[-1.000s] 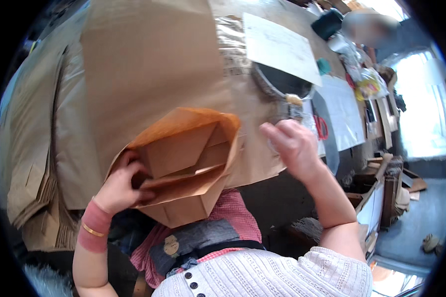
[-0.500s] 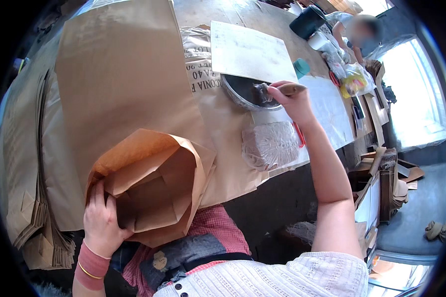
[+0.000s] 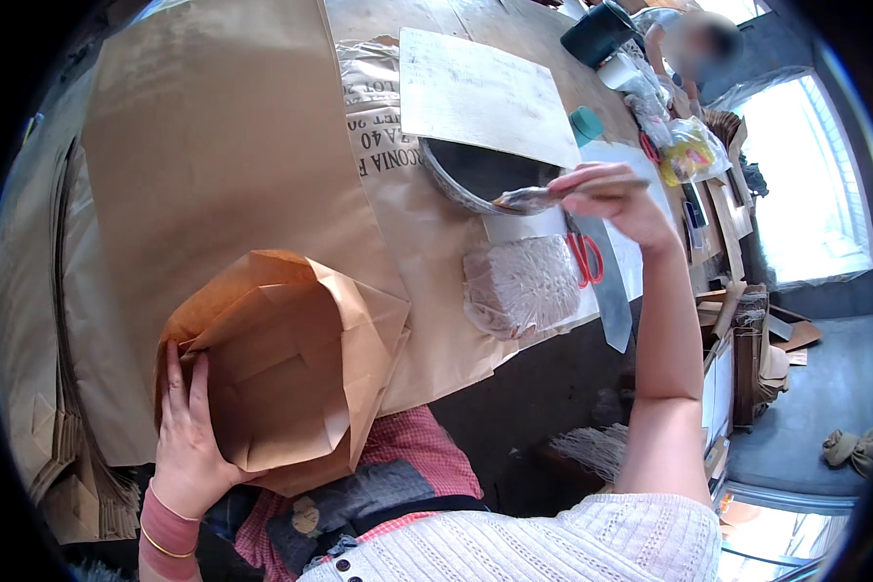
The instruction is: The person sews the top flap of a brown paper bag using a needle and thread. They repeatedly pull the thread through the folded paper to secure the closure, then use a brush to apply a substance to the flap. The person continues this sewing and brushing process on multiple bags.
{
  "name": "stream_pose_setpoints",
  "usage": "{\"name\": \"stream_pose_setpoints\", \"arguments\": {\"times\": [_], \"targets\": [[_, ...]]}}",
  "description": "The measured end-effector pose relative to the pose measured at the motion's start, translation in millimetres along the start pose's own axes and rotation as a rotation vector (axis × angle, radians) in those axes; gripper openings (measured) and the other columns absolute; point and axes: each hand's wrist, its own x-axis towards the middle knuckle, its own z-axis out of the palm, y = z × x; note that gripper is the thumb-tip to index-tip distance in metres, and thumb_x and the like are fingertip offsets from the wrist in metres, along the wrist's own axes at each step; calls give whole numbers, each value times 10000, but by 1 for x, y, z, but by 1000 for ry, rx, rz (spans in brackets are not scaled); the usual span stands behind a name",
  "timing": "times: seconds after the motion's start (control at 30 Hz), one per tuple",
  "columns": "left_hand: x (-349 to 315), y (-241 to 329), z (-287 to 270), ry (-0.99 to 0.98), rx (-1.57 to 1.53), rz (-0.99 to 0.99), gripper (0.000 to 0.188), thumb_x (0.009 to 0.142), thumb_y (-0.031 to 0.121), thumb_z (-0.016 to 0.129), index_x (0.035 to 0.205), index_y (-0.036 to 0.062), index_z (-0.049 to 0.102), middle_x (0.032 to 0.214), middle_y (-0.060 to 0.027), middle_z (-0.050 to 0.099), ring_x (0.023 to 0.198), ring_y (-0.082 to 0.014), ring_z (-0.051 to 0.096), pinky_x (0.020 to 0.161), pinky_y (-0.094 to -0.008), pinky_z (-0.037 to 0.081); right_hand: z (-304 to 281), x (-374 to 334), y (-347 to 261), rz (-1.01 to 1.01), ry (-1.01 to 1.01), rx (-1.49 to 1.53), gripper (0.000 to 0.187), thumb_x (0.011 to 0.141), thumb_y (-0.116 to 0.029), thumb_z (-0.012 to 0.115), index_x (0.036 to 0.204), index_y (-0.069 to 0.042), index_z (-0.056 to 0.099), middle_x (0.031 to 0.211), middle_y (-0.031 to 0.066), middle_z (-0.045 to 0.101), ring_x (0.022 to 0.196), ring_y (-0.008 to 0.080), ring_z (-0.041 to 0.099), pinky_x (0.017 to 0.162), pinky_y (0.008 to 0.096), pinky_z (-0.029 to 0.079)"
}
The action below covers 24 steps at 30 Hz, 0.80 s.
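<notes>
An open-mouthed brown paper bag (image 3: 371, 325) stands tilted at the table's near edge, its folded bottom showing inside. My left hand (image 3: 192, 441) grips the bag's left rim, with some fingers inside its mouth and the thumb at the near edge. In my right hand (image 3: 613, 206) is a brush with a wooden handle; its wet, clumped bristles (image 3: 526, 200) hover at the near rim of a round dark basin (image 3: 453, 188). A pale board (image 3: 485, 97) covers the far part of that basin. The basin's contents look dark.
A large brown paper sheet (image 3: 223, 126) spreads across the table. Near the basin lie a plastic-wrapped block (image 3: 522, 284), red-handled scissors (image 3: 589, 260) and a grey flat strip (image 3: 613, 312). Folded paper bags (image 3: 78, 500) hang at the left edge. Another person (image 3: 694, 53) is at the far right.
My right hand has moved right and slightly nearer, drawing the brush from inside the basin to its rim. The bag has turned slightly under my left hand, and its mouth shows wider.
</notes>
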Motion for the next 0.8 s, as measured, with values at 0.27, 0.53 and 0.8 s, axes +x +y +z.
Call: {"name": "stream_pose_setpoints", "arguments": {"times": [0.27, 0.53, 0.8], "targets": [[-3, -41, 22, 68, -307, 6, 1287, 530, 211, 912, 1534, 23, 128, 1568, -240, 199, 1480, -390, 171, 1214, -436, 197, 77, 0, -33, -99, 733, 896, 209, 930, -165, 558, 998, -2, 669, 954, 86, 697, 506, 44, 369, 505, 197, 331], [-4, -46, 29, 135, -519, 114, 1341, 512, 231, 945, 1549, 103, 106, 1544, -232, 197, 1441, -413, 244, 1187, -452, 289, 345, 5, -150, -61, 36, 642, 109, 895, -81, 655, 866, 20, 684, 721, 52, 683, 667, 81, 614, 605, 261, 506], [2, -39, 41, 204, -483, 133, 1315, 514, 285, 943, 1540, 92, 144, 1531, -247, 211, 1414, -439, 289, 1169, -462, 315, 334, -13, -142, 26, -45, 524, 106, 877, -72, 668, 816, 16, 667, 719, 82, 681, 664, 106, 624, 605, 282, 508]]}}
